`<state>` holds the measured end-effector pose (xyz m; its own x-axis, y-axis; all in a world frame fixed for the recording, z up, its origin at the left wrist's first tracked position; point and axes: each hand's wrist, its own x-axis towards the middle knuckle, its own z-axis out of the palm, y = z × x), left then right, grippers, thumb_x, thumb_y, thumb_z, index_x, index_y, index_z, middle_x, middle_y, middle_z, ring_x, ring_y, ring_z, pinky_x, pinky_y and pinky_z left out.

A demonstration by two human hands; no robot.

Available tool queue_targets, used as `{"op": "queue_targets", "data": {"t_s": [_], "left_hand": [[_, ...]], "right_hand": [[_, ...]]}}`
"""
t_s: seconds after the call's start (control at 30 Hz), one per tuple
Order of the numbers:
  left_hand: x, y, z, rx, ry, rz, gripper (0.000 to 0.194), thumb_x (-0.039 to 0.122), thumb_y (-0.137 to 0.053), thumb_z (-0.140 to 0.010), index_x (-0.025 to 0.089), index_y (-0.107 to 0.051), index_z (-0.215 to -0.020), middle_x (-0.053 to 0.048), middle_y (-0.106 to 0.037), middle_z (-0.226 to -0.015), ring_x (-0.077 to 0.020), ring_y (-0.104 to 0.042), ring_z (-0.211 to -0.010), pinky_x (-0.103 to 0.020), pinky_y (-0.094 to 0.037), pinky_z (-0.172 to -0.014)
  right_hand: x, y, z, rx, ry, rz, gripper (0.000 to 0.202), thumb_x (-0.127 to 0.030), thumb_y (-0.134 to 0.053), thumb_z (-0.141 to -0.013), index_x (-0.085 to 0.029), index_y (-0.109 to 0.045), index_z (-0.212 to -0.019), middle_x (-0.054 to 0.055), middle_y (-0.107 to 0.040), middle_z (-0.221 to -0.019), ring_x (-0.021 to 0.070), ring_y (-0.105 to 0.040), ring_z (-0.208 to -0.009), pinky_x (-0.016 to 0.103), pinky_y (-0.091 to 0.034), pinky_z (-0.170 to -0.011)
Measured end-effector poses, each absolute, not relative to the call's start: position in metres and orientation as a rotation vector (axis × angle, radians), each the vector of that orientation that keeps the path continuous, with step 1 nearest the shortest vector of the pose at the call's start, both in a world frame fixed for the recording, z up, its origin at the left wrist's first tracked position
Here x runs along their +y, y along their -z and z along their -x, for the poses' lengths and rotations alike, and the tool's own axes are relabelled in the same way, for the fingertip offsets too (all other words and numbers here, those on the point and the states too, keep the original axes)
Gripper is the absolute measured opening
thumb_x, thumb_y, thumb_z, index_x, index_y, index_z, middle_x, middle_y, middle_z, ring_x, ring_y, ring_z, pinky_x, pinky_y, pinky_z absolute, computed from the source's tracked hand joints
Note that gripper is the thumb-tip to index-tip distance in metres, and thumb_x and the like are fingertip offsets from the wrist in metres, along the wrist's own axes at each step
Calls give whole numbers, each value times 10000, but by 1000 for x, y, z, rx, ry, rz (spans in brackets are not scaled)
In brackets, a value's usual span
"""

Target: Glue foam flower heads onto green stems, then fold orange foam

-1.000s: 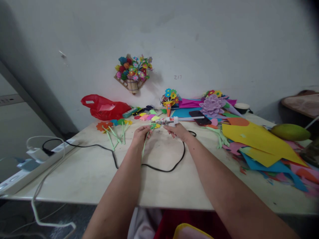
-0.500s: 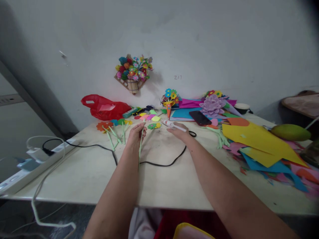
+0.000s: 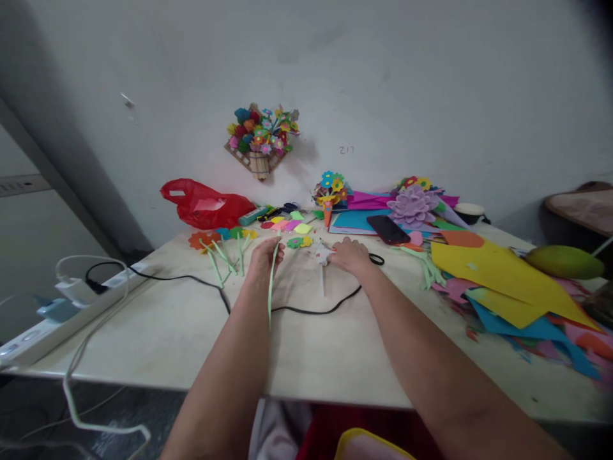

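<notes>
My left hand (image 3: 266, 255) is closed on a thin light-green strip (image 3: 271, 287), which stands up between the fingertips and hangs down beside the wrist. A white glue gun (image 3: 322, 253) rests on the table between my hands, its clear glue stick (image 3: 322, 281) pointing towards me. Against its right side is my right hand (image 3: 351, 255), fingers apart, the thumb side near or touching the gun. Beyond the hands lie a green flower piece (image 3: 294, 243) and a yellow one (image 3: 306, 241). More green strips (image 3: 225, 260) and an orange flower (image 3: 204, 239) are left of my left hand.
A black cable (image 3: 316, 312) crosses the table (image 3: 330, 364). Yellow foam sheets (image 3: 507, 281), a phone (image 3: 387, 229) and green strips lie to the right. A red bag (image 3: 205, 206) sits at the back left, a power strip (image 3: 29, 342) along the left edge.
The glue gun has turned so its stick points towards me, and my right hand has loosened from around it. My left hand still holds the strip. The view has shifted slightly.
</notes>
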<state>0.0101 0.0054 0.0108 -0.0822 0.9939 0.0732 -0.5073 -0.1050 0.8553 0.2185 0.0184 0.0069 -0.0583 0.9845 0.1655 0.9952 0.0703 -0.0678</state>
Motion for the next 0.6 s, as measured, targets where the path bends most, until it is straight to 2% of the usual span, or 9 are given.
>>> {"op": "queue_targets", "data": {"t_s": [0.1,0.33,0.5,0.6], "left_hand": [[7,-8,-10,803,-1527,-830,197,213,-615,-571,114,-561,-732,1,-541,-536,-43,-437,-402,-151,-291,-372],[9,-5,-13,845,-1537,-837,187,216,-606,-543,118,-569,-698,-1,-535,-532,-54,-433,-405,-174,-285,-375],[11,-4,-13,849,-1531,-846,187,228,-627,-533,124,-560,-673,-2,-544,-515,-61,-432,-392,-186,-287,-380],[13,-2,-12,852,-1525,-847,176,238,-629,-538,131,-548,-652,-7,-555,-516,-66,-432,-384,-190,-283,-372]], "right_hand": [[16,-13,-214,-2108,272,1944,455,-433,-359,-815,-148,-613,-1062,172,-523,-1136,312,-454,-1054,419,-323,-846],[34,-17,-182,-2463,291,1552,350,-357,-383,-824,-222,-646,-1010,78,-542,-1196,259,-428,-1096,405,-241,-923],[52,-15,-163,-2612,253,1585,319,-291,-413,-801,-245,-642,-1018,44,-499,-1269,269,-385,-1152,444,-183,-972],[59,-14,-155,-2633,206,1686,324,-271,-410,-801,-230,-642,-1022,68,-529,-1230,287,-375,-1163,471,-180,-975]]}}
